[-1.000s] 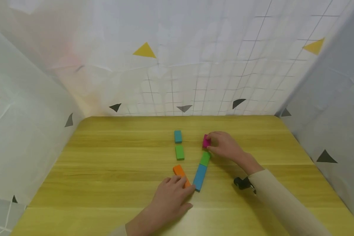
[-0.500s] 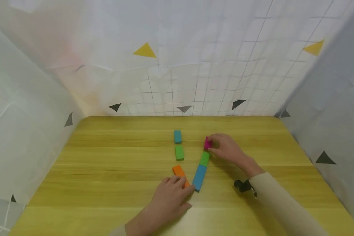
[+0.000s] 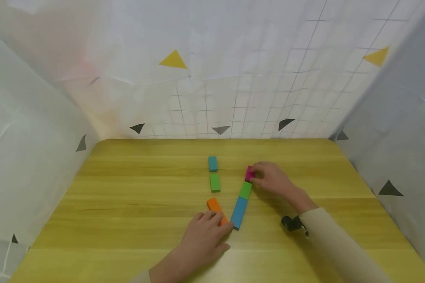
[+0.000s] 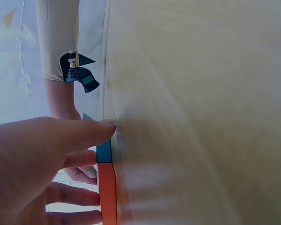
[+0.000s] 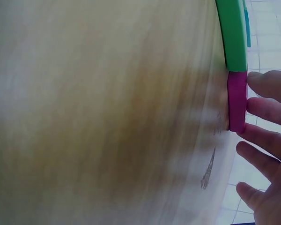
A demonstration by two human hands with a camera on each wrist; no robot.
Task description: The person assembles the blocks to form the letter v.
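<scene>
In the head view my right hand (image 3: 274, 181) holds a small magenta block (image 3: 248, 173) between thumb and fingers, flat on the wooden table. That block meets the far end of a green block (image 3: 245, 190), as the right wrist view also shows. A longer blue block (image 3: 239, 214) continues the line toward me. My left hand (image 3: 202, 240) rests with loosely extended fingers on an orange block (image 3: 214, 205), partly covering it. The orange block slants toward the near end of the blue one. In the left wrist view the orange block (image 4: 107, 192) and blue block (image 4: 104, 152) appear end to end.
A second green block (image 3: 215, 183) lies left of the magenta one, with a teal block (image 3: 213, 164) just beyond it. White patterned sheets (image 3: 205, 90) close off the back and sides of the table (image 3: 134, 184). A dark wrist camera (image 3: 291, 223) sticks out beneath my right sleeve.
My right hand has slid the magenta block slightly toward me and to the right, up against the green block's end. The left hand stays on the orange block.
</scene>
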